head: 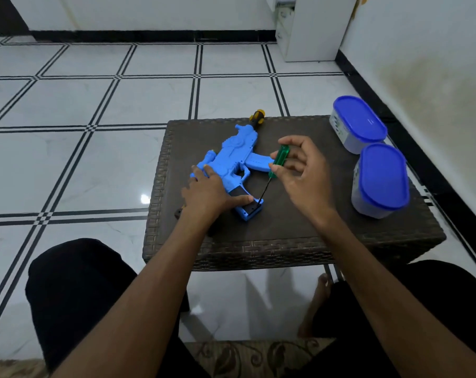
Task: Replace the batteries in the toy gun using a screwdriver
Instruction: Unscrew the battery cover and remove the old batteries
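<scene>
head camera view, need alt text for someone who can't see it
Seated at a dark woven table, a person's right hand pinches a green screwdriver, its tip at the base of a blue toy gun grip, while the left hand presses the gun flat. Two blue-lidded containers stand at the right.

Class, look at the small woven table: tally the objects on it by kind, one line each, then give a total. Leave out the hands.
Toy gun: 1
Screwdrivers: 2 (green-handled, black-and-yellow-handled)
Blue-lidded containers: 2 (far, near)
Total on the table: 5
</scene>
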The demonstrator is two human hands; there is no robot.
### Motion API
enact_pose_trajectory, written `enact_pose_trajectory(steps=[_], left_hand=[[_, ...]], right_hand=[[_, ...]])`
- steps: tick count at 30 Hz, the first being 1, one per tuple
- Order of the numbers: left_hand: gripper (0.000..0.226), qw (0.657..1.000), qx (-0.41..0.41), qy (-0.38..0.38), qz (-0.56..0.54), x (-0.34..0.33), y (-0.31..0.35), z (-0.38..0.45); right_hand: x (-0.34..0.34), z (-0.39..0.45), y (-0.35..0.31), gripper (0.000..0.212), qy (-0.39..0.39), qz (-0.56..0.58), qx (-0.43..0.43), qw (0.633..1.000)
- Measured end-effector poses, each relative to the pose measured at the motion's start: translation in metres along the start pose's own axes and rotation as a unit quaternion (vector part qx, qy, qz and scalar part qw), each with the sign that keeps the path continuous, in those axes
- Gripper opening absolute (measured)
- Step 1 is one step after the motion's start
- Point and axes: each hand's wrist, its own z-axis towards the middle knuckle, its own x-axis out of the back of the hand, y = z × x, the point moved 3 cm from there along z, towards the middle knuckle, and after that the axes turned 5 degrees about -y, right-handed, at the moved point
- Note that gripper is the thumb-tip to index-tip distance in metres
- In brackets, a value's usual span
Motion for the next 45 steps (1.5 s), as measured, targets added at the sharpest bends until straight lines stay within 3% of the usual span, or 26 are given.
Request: enact_pose_trajectory(steps=[22,28,40,45], left_hand=[[0.133,0.999,0.002,0.002,-0.039,-0.003,0.002,0.0],[0.132,0.999,0.0,0.011,-0.044,-0.004,0.001,-0.002],[0.128,0.998,0.0,0.034,-0.056,-0.007,-0.001,-0.005],[0.127,0.998,-0.002,0.036,-0.058,-0.007,-0.001,-0.006]], right_hand=[[-0.005,-0.012,-0.011,0.05,-0.029,-0.02,0.042,0.998],[-0.009,-0.013,-0.01,0.044,-0.029,-0.014,0.047,0.998],[-0.015,-0.01,-0.013,0.05,-0.123,-0.12,0.134,0.976],[-0.02,-0.01,-0.025,0.036,-0.152,-0.126,0.15,0.969]])
